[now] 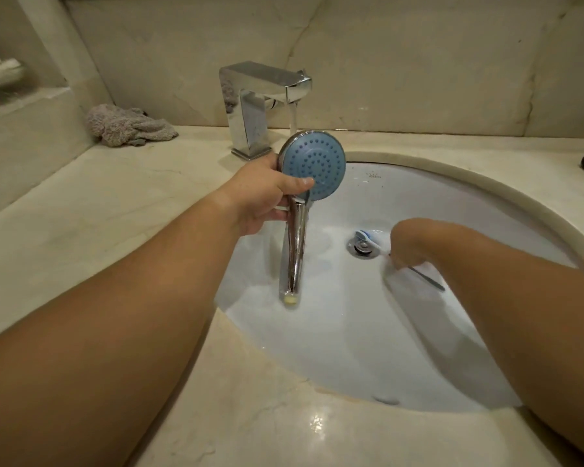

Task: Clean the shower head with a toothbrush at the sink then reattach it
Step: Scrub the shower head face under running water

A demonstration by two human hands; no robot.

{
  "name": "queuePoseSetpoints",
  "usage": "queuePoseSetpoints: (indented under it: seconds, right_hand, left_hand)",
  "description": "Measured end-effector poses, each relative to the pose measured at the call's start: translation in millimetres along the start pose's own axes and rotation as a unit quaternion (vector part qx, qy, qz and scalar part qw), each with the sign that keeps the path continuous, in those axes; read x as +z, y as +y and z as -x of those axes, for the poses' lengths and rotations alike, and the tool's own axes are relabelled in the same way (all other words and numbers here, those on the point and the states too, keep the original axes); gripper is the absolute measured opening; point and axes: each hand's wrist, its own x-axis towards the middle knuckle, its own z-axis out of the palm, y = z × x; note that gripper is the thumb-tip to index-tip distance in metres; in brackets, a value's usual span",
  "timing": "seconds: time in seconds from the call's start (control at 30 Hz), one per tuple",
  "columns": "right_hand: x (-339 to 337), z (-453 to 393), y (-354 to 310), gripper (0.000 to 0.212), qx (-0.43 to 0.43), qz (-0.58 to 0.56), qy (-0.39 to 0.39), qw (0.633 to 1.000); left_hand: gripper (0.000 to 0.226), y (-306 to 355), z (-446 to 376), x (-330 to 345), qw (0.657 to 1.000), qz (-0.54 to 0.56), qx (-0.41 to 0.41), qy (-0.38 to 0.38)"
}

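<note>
Our left hand (262,193) has its fingers wrapped tight around the neck of the shower head (312,165), with the thumb (299,185) pressed on the low edge of the round face. Our right hand (410,244) is curled down into the sink bowl (452,210), and its fingers are closed on the thin handle of the toothbrush (368,238). We cannot see those fingertips well, since the back of the hand hides them.

The shower head has a round, flat, blue face full of small dots in rings. A shiny silver rim goes around it. Its handle is smooth, shiny metal, long and a bit curved, with a pale yellowish end at the bottom. The handle stands nearly straight up and down over the left part of the bowl. The face is at the top and looks toward us, and the pale end points down at the bowl.

The toothbrush lies low in the bowl. Its blue and white head sits over the metal drain (363,247), and its dark thin handle sticks out to the right past our hand.

The bowl is white, smooth and wet. The counter (115,203) around it is pale, glossy stone. A boxy chrome faucet (257,102) runs a thin stream of water (293,117) behind the shower head. A fuzzy grey cloth (125,126) lies bunched on the counter to the left.
</note>
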Motion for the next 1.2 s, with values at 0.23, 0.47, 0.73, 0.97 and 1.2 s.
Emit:
queuePoseSetpoints:
  seconds: [0.23,0.47,0.73,0.97,1.2]
  right_hand:
    - [9.7,-10.8,-2.3,0.018,0.039,-0.053,0.002,0.998]
    - [-28.1,-7.1,12.2,0.020,0.008,-0.479,0.172,0.861]
    - [-43.1,12.2,-7.1,0.034,-0.131,-0.377,0.360,0.843]
    - [-27.9,3.3,-27.5,0.024,-0.186,-0.292,0.401,0.848]
    - [-37.3,0.2,-28.7,0.025,-0.102,-0.312,0.434,0.839]
  left_hand:
    - [0.034,-3.1,-4.9,-2.0,0.994,0.068,-0.088,0.019]
    - [0.030,1.4,-11.5,0.6,0.985,0.112,-0.126,0.026]
    - [0.040,2.2,-14.1,5.8,0.978,0.146,-0.148,0.007]
    - [0.051,0.7,-17.3,3.1,0.971,0.188,-0.146,-0.007]
    - [0.050,3.9,-17.2,0.5,0.963,0.229,-0.139,-0.018]
